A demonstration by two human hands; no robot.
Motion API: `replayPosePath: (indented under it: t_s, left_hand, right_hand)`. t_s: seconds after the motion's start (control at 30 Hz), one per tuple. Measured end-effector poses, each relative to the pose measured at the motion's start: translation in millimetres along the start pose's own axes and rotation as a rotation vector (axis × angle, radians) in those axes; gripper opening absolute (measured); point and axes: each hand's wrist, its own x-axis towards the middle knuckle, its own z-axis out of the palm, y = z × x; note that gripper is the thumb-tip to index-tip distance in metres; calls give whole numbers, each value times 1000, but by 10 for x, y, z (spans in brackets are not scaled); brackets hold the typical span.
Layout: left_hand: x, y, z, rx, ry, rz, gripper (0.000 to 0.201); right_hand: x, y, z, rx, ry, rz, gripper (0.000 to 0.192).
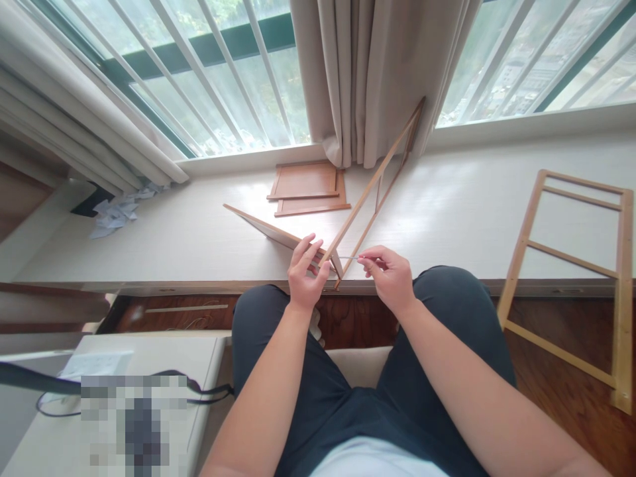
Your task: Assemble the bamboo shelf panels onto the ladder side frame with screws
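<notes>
A person sits facing a white window sill (199,232), holding a slim wooden frame (377,179) whose long axis rises from its near corner at the sill's front edge up and away to the right toward the curtain (358,79). The left hand (305,275) is closed around that near corner, fingers curled over the wood, beside a flat wooden panel (263,228). The right hand (390,275), just right of the corner and level with it, pinches a thin metal tool (350,258) pointing left at the joint, wrist bent inward.
</notes>
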Motion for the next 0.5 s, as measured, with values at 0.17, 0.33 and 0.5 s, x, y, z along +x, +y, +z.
replayPosePath:
  t_s: [0.17,0.33,0.5]
  left_hand:
    - [-6,-5,3,27,-8,-6,40]
    - [-9,-4,0,62,-21,0,40]
    - [-5,3,0,48,-7,3,39]
  right_hand:
    - [-39,-91,36,-36,9,-181,12]
    - [-29,-125,52,-76,6,-224,13]
    - [-31,-110,57,-72,-28,-239,11]
